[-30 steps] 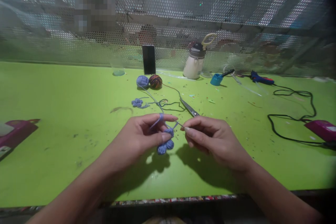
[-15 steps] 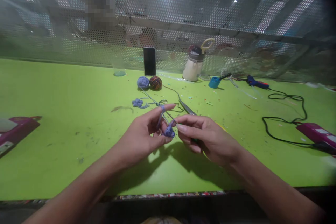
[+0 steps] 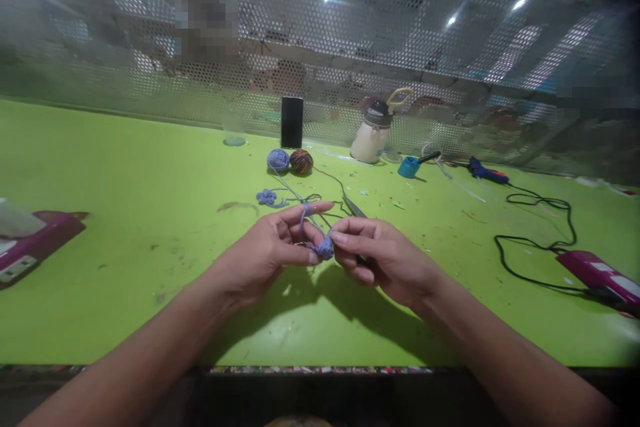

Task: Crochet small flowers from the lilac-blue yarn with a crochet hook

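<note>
My left hand pinches a small purple crochet piece between thumb and fingers. Purple yarn loops round its raised index finger and runs back to a purple yarn ball. My right hand is closed on a thin crochet hook, its fingertips against the right side of the piece. The hook's tip is too small to make out, and most of its handle lies hidden in the palm. Beyond the hands rests a finished-looking purple crochet flower with loose tails.
A multicoloured yarn ball, scissors, a black phone and a bottle stand or lie beyond my hands. To the right are a blue tape roll, a glue gun and a corded power strip; another power strip lies left.
My right fingertips have moved in closer against the crochet piece, and the left thumb has shifted slightly left on it. The whole view has tilted a little.
</note>
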`<state>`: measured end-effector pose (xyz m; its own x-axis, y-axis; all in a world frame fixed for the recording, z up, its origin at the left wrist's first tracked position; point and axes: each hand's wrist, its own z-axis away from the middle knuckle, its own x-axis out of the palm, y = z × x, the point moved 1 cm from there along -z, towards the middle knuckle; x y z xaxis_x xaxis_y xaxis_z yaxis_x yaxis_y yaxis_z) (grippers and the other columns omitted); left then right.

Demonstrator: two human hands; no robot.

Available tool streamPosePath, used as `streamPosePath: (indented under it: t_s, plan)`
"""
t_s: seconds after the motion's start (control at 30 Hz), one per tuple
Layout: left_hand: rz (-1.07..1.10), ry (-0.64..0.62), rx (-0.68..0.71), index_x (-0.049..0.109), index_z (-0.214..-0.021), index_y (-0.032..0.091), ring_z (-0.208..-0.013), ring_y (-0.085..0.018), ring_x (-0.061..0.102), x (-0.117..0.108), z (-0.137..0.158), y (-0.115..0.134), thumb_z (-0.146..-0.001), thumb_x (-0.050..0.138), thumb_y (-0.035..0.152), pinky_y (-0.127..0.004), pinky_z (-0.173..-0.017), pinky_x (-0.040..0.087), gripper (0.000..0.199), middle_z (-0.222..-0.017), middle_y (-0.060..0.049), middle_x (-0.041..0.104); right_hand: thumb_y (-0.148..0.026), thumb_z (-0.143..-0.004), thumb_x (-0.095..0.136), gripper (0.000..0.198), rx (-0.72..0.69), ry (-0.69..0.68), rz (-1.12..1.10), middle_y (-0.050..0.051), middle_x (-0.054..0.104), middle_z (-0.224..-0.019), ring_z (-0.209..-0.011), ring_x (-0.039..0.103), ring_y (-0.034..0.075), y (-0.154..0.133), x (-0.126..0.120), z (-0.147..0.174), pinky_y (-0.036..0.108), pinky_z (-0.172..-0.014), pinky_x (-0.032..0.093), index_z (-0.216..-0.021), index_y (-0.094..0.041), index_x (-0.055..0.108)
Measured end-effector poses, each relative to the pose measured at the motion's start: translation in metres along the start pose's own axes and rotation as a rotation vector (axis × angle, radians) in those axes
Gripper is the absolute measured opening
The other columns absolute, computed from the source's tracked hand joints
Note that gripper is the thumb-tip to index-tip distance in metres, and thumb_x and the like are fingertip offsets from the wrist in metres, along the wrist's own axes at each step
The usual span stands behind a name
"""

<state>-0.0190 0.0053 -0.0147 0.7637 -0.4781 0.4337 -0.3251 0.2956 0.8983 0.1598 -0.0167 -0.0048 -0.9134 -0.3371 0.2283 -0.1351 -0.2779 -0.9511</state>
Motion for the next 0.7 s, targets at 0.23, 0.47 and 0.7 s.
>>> streamPosePath:
  t_s: [0.23, 0.47, 0.7]
  plan:
    - [0.096, 0.01, -0.041, 0.057, -0.131, 0.015, -0.076, -0.011, 0.066, 0.0, -0.001, 0.001, -0.065, 0.075, -0.006, -0.024, -0.082, 0.046, 0.071, -0.08, 0.0, 0.074, -0.034, -0.079, 0.075, 0.026, -0.037, -0.019, -0.074, -0.007, 0.051, -0.052, -0.034, 0.035, 0.002, 0.011, -0.005, -0.006, 0.016, -0.035, 0.02, -0.075, -0.015, 0.058]
    - [0.132, 0.033, -0.054, 0.055, -0.133, 0.014, -0.08, -0.012, 0.066, -0.002, -0.002, -0.004, -0.071, 0.072, -0.006, -0.024, -0.085, 0.046, 0.068, -0.084, -0.003, 0.074, -0.034, -0.081, 0.074, 0.024, -0.097, 0.014, -0.122, -0.007, 0.05, -0.054, -0.036, 0.037, 0.002, 0.016, -0.009, -0.003, 0.015, -0.035, 0.02, -0.08, -0.016, 0.059]
    - [0.119, -0.002, -0.072, 0.062, -0.126, 0.013, -0.075, -0.012, 0.064, 0.001, -0.004, -0.006, -0.066, 0.072, -0.005, -0.026, -0.082, 0.045, 0.064, -0.077, -0.001, 0.072, -0.032, -0.078, 0.077, 0.023, -0.166, 0.023, -0.101, -0.007, 0.05, -0.052, -0.038, 0.036, 0.003, 0.02, -0.002, -0.002, 0.016, -0.036, 0.023, -0.074, -0.016, 0.061]
